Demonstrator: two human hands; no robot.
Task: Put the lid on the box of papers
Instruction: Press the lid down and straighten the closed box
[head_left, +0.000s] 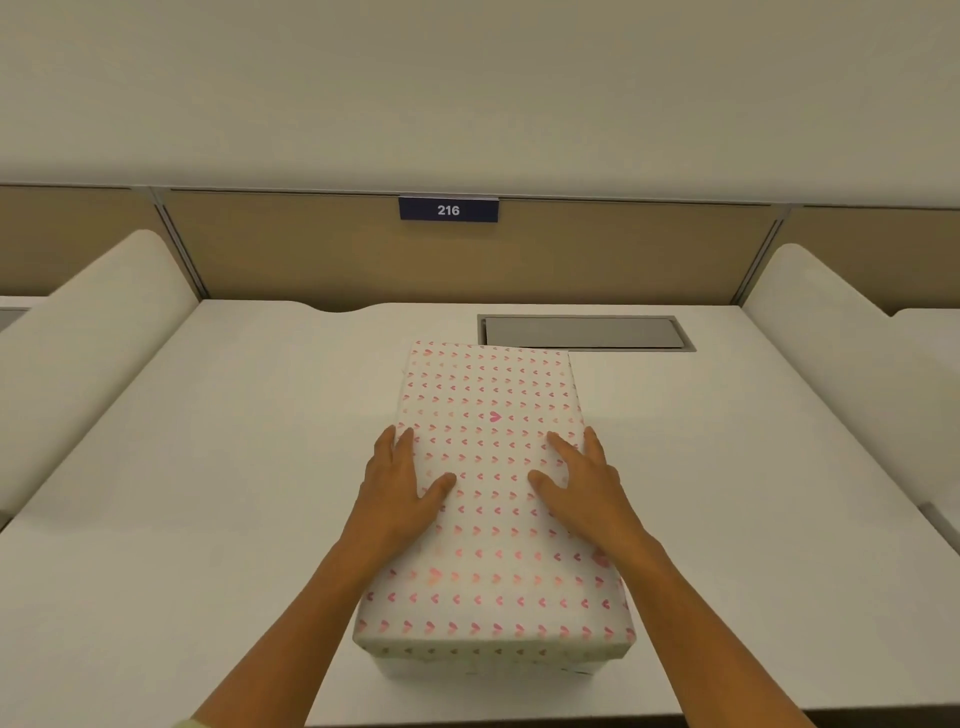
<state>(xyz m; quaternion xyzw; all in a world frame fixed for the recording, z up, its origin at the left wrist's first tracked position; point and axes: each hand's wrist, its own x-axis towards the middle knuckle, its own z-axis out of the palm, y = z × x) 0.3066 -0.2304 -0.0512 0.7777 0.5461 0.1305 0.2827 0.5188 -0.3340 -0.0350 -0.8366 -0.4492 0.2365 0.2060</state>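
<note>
A long white lid (491, 415) printed with small pink hearts sits on top of the box (483, 667), whose white front wall shows just below the lid's near edge. The papers are hidden inside. My left hand (397, 488) lies flat on the lid's left edge, fingers spread, thumb on top. My right hand (584, 486) lies flat on the lid's right side, fingers apart. Both palms rest on the lid without gripping it.
The box stands mid-desk on a white desk (208, 467). A grey cable hatch (584, 332) is set in the desk behind the box. White side dividers (98, 322) flank the desk. A tan back panel carries a blue "216" sign (448, 209).
</note>
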